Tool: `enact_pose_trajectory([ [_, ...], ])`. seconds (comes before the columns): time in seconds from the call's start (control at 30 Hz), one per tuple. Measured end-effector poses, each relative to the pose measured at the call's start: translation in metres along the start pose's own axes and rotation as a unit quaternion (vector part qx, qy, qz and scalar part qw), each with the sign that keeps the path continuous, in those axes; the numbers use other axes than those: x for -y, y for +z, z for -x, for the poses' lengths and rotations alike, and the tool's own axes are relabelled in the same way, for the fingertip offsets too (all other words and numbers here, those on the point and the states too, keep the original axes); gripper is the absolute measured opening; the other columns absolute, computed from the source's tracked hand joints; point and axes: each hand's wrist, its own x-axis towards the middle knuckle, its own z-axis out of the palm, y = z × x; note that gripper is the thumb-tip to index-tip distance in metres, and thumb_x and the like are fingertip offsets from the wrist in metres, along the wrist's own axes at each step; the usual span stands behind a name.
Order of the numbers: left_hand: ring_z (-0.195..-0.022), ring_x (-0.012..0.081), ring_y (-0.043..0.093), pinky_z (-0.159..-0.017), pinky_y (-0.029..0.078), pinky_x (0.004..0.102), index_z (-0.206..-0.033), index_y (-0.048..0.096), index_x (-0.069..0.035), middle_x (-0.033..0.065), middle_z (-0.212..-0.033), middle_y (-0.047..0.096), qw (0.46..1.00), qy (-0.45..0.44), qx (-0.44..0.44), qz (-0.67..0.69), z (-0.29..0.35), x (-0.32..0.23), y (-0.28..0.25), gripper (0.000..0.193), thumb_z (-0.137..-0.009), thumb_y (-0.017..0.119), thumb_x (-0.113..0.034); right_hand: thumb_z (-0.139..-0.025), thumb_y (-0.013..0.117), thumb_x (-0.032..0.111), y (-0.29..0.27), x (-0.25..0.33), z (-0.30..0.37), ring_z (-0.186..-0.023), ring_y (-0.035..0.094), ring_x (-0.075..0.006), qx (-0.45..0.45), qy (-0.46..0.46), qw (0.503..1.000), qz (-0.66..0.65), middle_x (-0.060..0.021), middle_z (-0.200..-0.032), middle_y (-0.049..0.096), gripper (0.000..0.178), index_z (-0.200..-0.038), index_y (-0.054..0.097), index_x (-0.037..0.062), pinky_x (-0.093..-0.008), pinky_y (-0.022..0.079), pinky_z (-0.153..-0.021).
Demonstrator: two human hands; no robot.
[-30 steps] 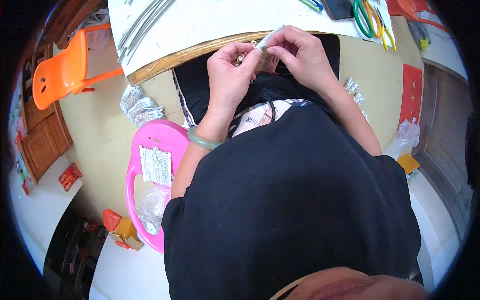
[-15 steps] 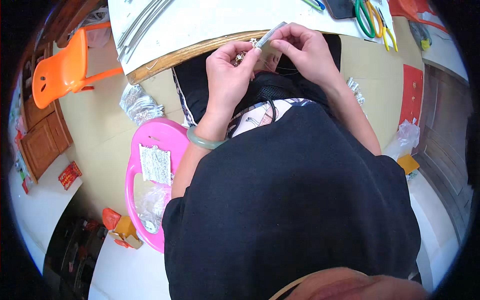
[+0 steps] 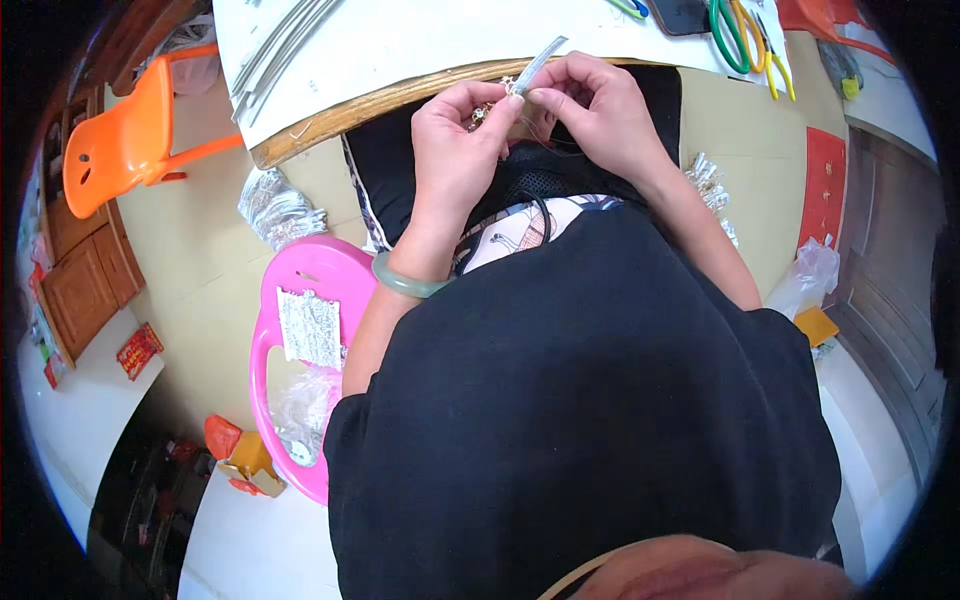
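Observation:
My left hand (image 3: 453,138) is closed in a pinch just past the table's front edge. Between its thumb and forefinger it grips a narrow grey strip (image 3: 543,64) that slants up to the right. Small gold openwork ornaments (image 3: 480,114) show between the fingers of this same hand. Close beside the strip, my right hand (image 3: 606,112) is pinched, thumb against forefinger. What lies between those fingertips is too small to make out. A fine thread hangs faintly below the two hands. On my left wrist sits a pale green bangle (image 3: 405,280).
On the white table (image 3: 420,35) lie grey strips (image 3: 285,50) at left, and a phone (image 3: 680,14), green-handled tool (image 3: 728,38) and yellow-handled pliers (image 3: 776,70) at right. An orange chair (image 3: 120,135) stands left. A pink stool (image 3: 262,370) beside me carries wound silvery trim (image 3: 310,328).
My right hand has moved slightly left and down, and its fingertips have come nearer to my left hand at the strip. The strip now points a little more upright.

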Motion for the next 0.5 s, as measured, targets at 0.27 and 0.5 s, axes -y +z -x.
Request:
enact_pose_trajectory([
  [0.27, -0.05, 0.0041, 0.052, -0.043, 0.04, 0.017, -0.086, 0.063, 0.003, 0.0042, -0.07, 0.063, 1.0, -0.006, 0.005, 0.008, 0.0001, 0.001, 0.0004, 0.012, -0.08, 0.067, -0.007, -0.082, 0.065, 0.013, 0.0018, -0.0049, -0.0006, -0.064, 0.056, -0.0055, 0.036, 0.039, 0.991, -0.123, -0.0006, -0.073, 0.063, 0.013, -0.087, 0.065, 0.0012, -0.0219, 0.048, -0.058],
  [0.5, -0.053, 0.0026, 0.052, -0.043, 0.041, 0.0167, -0.093, 0.062, 0.001, 0.0035, -0.076, 0.062, 0.999, 0.0, -0.001, 0.034, 0.0003, 0.0009, 0.0019, 0.014, -0.08, 0.065, -0.003, -0.086, 0.063, 0.015, -0.0054, -0.0063, -0.0023, -0.067, 0.057, -0.0057, -0.001, 0.033, 0.984, -0.178, -0.0019, -0.077, 0.063, 0.016, -0.093, 0.063, 0.0011, -0.0208, 0.049, -0.06],
])
